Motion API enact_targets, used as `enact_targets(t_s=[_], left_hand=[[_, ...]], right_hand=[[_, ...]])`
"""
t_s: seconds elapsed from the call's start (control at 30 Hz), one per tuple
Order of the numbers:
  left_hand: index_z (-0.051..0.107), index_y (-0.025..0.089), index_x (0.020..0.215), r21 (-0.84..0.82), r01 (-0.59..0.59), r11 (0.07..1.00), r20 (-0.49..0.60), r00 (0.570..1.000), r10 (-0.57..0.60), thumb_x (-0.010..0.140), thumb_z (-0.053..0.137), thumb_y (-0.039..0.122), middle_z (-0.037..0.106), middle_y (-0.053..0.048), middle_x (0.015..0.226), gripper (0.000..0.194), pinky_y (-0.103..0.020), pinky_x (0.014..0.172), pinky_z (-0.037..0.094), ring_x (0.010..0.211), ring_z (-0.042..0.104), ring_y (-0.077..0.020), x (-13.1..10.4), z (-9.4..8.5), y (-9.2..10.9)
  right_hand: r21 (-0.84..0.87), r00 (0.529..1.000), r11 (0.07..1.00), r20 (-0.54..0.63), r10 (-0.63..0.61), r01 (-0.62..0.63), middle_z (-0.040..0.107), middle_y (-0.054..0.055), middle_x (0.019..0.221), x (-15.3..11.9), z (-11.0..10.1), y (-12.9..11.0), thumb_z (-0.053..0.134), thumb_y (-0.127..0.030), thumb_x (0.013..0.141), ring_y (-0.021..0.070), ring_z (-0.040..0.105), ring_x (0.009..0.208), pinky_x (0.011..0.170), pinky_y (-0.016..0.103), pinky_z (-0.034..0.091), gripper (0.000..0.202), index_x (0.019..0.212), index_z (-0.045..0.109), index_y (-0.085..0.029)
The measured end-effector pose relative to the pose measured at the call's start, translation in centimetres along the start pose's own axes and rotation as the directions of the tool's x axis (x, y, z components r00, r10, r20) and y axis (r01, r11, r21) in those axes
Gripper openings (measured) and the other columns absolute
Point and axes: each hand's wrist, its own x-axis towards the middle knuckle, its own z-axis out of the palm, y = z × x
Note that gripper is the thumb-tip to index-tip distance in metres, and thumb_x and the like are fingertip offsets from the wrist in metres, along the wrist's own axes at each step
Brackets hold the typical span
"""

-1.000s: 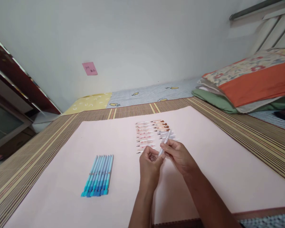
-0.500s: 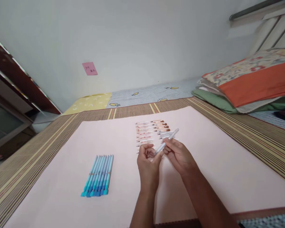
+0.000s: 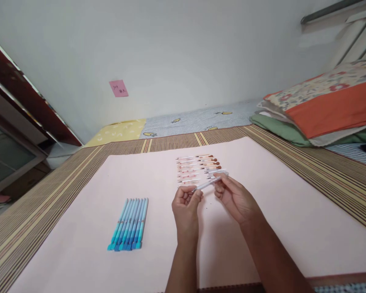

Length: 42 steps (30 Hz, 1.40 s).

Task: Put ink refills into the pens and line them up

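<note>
A whitish pen is held between my two hands above the pink sheet. My left hand pinches its lower left end, and my right hand grips it near the upper right end. Just beyond them lie two columns of pens: white ones with pink marks on the left, and brown-topped pens with greyish ones on the right. My hands hide the near part of these columns. Off to the left, several blue pens lie side by side in a tight row.
The sheet lies on a striped mat. Folded bedding is stacked at the far right. A patterned cloth runs along the wall, where a pink note is stuck. A dark red frame stands at the left.
The pen in my hands has tilted from steep to nearly level. My hands have moved slightly apart, the left one a little leftward and the right one rightward. The view has shifted slightly.
</note>
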Motion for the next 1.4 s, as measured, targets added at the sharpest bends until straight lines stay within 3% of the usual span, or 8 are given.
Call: enact_targets(t_s=[0.13,0.3,0.4,0.67,0.87,1.13,1.4], left_hand=[[0.068,0.016,0.085,-0.087,0.030,0.996,-0.008,0.999,-0.031,0.069,0.085,0.032,0.067,0.000,0.072,0.028,-0.023,0.068,0.048,0.066,0.059,-0.0109,0.3,-0.3,0.0],[0.068,0.016,0.086,-0.227,0.080,0.971,0.000,0.997,-0.082,0.066,0.087,0.028,0.065,0.001,0.075,0.030,-0.020,0.066,0.047,0.064,0.057,-0.0078,0.6,-0.4,0.3],[0.067,0.016,0.086,-0.271,0.095,0.958,0.019,0.995,-0.093,0.065,0.088,0.026,0.065,0.001,0.075,0.031,-0.020,0.066,0.048,0.064,0.058,-0.0077,0.7,-0.4,0.4],[0.066,0.016,0.084,-0.296,0.082,0.952,0.065,0.996,-0.066,0.068,0.087,0.025,0.066,0.000,0.077,0.028,-0.021,0.068,0.050,0.065,0.060,-0.0085,0.3,-0.4,0.6],[0.064,0.017,0.083,-0.260,0.050,0.964,0.057,0.998,-0.036,0.067,0.087,0.029,0.065,0.001,0.075,0.030,-0.023,0.069,0.050,0.064,0.060,-0.0095,0.3,-0.4,0.9],[0.064,0.016,0.079,-0.261,0.071,0.963,0.058,0.997,-0.058,0.068,0.087,0.029,0.064,0.001,0.069,0.029,-0.022,0.067,0.049,0.062,0.059,-0.0095,0.3,-0.3,0.9],[0.063,0.016,0.079,-0.277,0.071,0.958,0.065,0.996,-0.055,0.069,0.086,0.028,0.063,0.002,0.069,0.028,-0.023,0.067,0.050,0.061,0.059,-0.0093,0.3,-0.3,0.8]], right_hand=[[-0.007,1.000,1.000,-0.016,-0.024,0.024,0.058,0.000,0.074,0.2,-0.3,-0.1,0.086,-0.044,0.071,0.0092,0.044,0.058,0.052,0.025,0.039,0.033,0.086,0.073,-0.017],[0.102,0.999,0.994,0.015,0.044,-0.046,0.059,0.000,0.072,0.3,0.2,0.1,0.080,-0.053,0.075,0.0105,0.044,0.056,0.050,0.026,0.040,0.037,0.084,0.072,-0.019],[0.182,0.996,0.980,0.047,0.077,-0.084,0.062,0.000,0.075,0.3,0.1,0.0,0.078,-0.048,0.077,0.0107,0.048,0.058,0.051,0.024,0.043,0.031,0.087,0.072,-0.020],[0.196,0.980,0.968,0.156,0.126,-0.156,0.075,0.009,0.102,-0.2,0.0,-0.1,0.066,-0.046,0.084,0.0184,0.063,0.073,0.068,0.034,0.055,0.028,0.094,0.075,-0.021],[0.249,0.981,0.957,0.160,0.108,-0.146,0.074,0.006,0.094,-0.5,0.5,0.5,0.064,-0.045,0.085,0.0186,0.061,0.073,0.082,0.039,0.056,0.028,0.096,0.076,-0.023],[0.250,0.980,0.956,0.161,0.117,-0.156,0.071,0.008,0.095,-0.7,1.1,0.2,0.057,-0.061,0.086,0.0190,0.059,0.072,0.084,0.040,0.055,0.044,0.092,0.076,-0.021],[0.233,0.984,0.962,0.134,0.113,-0.143,0.069,0.008,0.092,-0.8,1.2,0.3,0.054,-0.063,0.088,0.0190,0.054,0.068,0.081,0.041,0.054,0.046,0.090,0.075,-0.022]])
